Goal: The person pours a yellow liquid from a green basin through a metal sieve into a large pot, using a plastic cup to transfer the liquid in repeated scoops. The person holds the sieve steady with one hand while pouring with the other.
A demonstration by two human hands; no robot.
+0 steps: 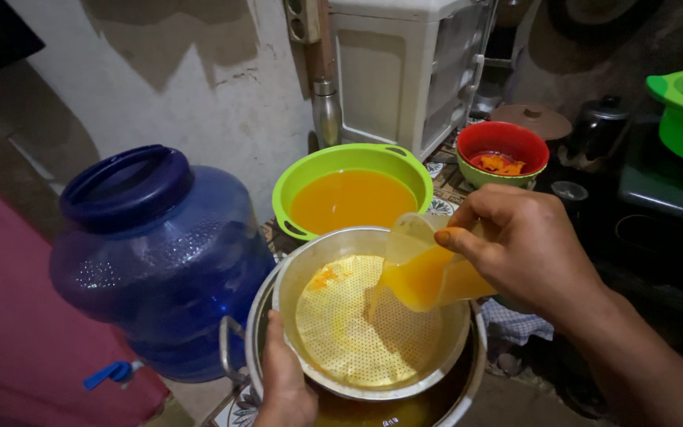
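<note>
1. Left hand [284, 387] clamps the metal strainer [369, 320] rim over the steel pot [452, 399].
2. Right hand [527, 245] grips the tilted clear jug [428, 269], pouring orange liquid onto the mesh.
3. Risk: a faster pour could overflow the strainer or splash toward the blue water jug [160, 253].
</note>
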